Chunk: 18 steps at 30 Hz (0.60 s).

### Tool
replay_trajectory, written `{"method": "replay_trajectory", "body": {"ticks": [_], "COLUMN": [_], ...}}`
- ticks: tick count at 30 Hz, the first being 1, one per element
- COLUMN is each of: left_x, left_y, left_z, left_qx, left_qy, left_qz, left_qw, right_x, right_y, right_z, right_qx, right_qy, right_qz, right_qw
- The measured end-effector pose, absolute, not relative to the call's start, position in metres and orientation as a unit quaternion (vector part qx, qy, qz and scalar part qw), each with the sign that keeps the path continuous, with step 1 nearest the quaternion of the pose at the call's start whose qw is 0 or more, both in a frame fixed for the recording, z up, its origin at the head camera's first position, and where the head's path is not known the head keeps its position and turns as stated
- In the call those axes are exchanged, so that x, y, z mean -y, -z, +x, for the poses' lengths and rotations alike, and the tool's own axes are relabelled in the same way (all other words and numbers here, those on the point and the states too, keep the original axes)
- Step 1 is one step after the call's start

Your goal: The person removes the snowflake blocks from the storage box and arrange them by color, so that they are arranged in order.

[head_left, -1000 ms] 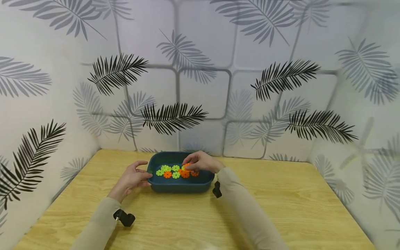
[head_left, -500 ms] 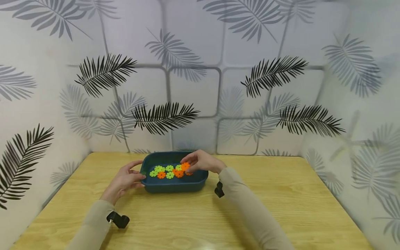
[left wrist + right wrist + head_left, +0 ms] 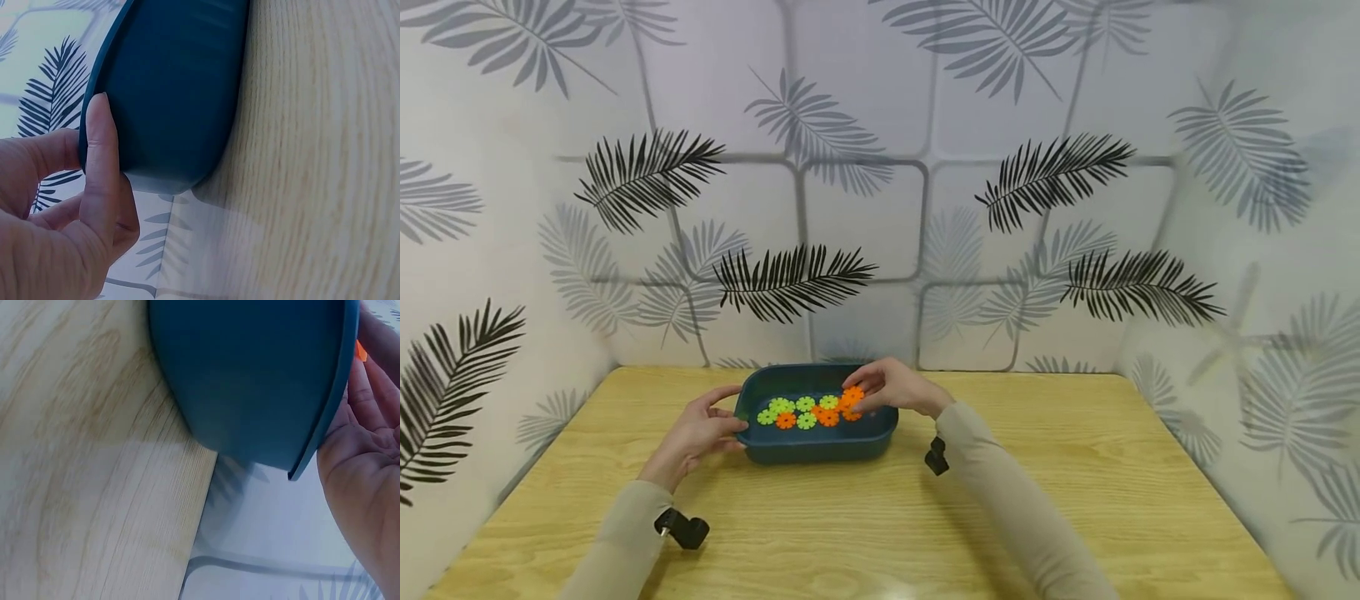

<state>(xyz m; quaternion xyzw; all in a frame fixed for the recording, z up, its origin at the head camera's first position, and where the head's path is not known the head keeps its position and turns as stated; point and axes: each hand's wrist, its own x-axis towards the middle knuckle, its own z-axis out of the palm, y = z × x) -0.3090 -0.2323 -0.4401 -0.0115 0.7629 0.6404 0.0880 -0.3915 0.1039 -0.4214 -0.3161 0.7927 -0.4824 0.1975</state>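
Observation:
A dark blue-green plastic basin [image 3: 816, 451] stands on the table with several green and orange flower-shaped discs inside. At its left end, my left hand [image 3: 698, 431] grips the rim; in the left wrist view a digit lies along the basin's outer wall [image 3: 175, 94]. My right hand [image 3: 898, 390] reaches over the right end and pinches an orange flower-shaped disc [image 3: 853, 395] between thumb and fingers. That disc overlaps other orange discs [image 3: 828, 417] below it. Green discs [image 3: 782, 407] lie toward the left. In the right wrist view the basin's wall [image 3: 250, 375] hides most of the fingers.
The wood-grain table [image 3: 850, 533] extends in front of the basin and to both sides. A wall [image 3: 865, 217] with a feather-leaf pattern rises just behind it. Small black cameras [image 3: 682, 528] are worn on both wrists.
The head view has shifted, so the scene sits farther left in it. My right hand has moved slightly right with the orange disc and lifted it a little. My left hand stays on the rim.

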Motion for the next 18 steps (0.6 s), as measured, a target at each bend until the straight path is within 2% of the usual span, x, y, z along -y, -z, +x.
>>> {"method": "replay_trajectory", "body": {"ticks": [18], "left_x": [0.235], "left_y": [0.445], "left_z": [-0.311], "left_qx": [-0.758], "left_qy": [-0.646], "left_qz": [-0.006], "left_qw": [0.092], "right_x": [-0.125], "right_y": [0.423], "right_z": [-0.394], "right_qx": [-0.787], "right_qy": [0.514], "right_qz": [-0.290], "right_qw": [0.181]}}
